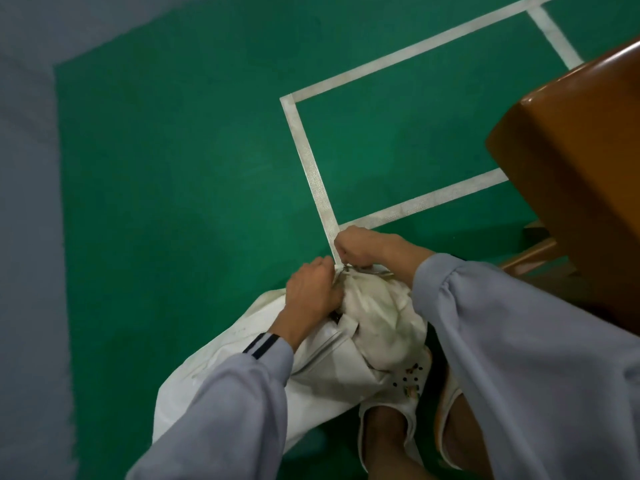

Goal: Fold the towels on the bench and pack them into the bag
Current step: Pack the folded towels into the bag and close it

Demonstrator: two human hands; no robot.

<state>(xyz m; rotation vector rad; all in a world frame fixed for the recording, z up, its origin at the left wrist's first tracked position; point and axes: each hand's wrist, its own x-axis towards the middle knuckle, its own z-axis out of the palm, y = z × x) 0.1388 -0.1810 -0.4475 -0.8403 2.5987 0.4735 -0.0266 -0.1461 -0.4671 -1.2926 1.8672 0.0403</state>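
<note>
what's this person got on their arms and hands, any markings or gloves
Both arms are in loose, light grey-blue long sleeves. The left sleeve has dark stripes around its cuff. The right sleeve gathers at the wrist, with no stripes in view. The left hand and right hand are bare, with no gloves.

Both arms are in a loose, pale grey-lilac top of soft, matte fabric. The left sleeve (221, 393) ends in a ribbed cuff (266, 344) crossed by two dark navy stripes with a pale band between them. The right sleeve (519, 341) is fuller and puffs out in soft folds where it gathers at the wrist. The left hand (311, 292) and right hand (363, 247) are bare. On the feet are white slip-on shoes (398, 389), open at the heel, the upper pierced by small round holes and marked with brownish stains; the legs above them are bare.
</note>
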